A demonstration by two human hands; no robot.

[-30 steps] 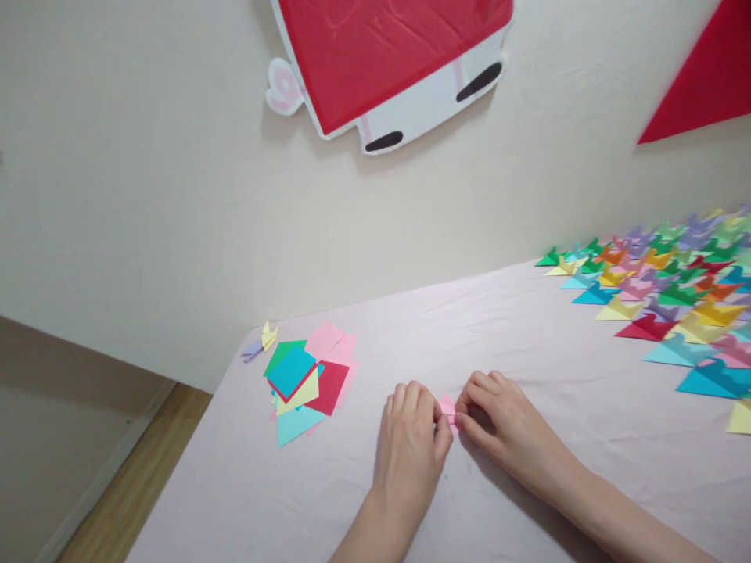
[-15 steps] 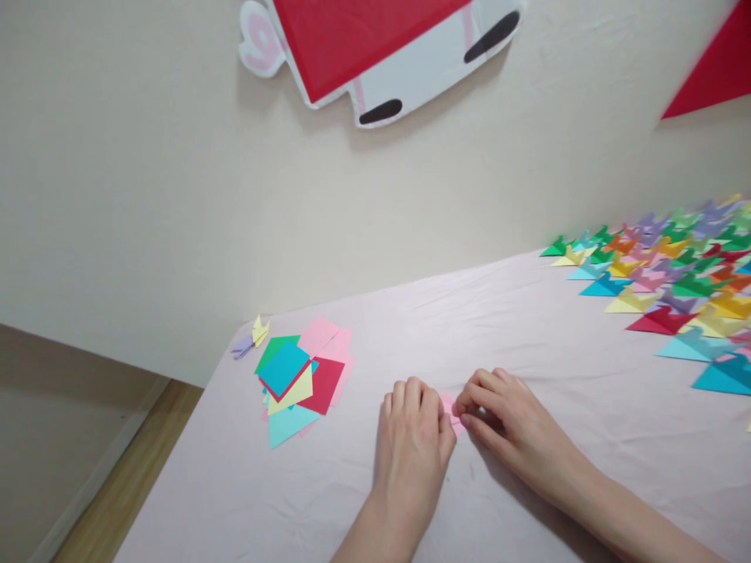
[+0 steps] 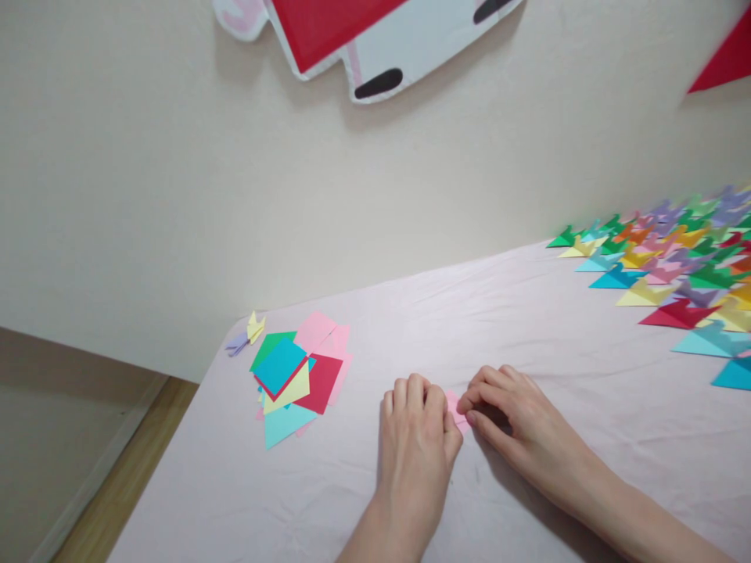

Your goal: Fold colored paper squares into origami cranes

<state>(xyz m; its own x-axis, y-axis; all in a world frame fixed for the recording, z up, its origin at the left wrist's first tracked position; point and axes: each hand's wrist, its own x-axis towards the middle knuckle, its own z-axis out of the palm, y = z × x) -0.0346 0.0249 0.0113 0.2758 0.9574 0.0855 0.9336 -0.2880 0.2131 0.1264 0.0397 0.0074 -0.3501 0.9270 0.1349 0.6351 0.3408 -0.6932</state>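
A small piece of pink origami paper lies on the cloth-covered table between my two hands, mostly hidden by the fingers. My left hand is curled over its left side, back of the hand up, with thumb and forefinger closed on the paper. From the right, my right hand pinches the other side between thumb and fingertips. How the paper is folded under the fingers I cannot make out.
Left of my hands lies a loose pile of coloured paper squares. Behind it, near the corner, are a yellow folded piece and a purple one. Rows of folded paper cranes stand at the right. A wall borders the table.
The camera view has tilted slightly, so the wall decoration sits higher in view. Both hands stay on the pink paper, with the left thumb a little further right.
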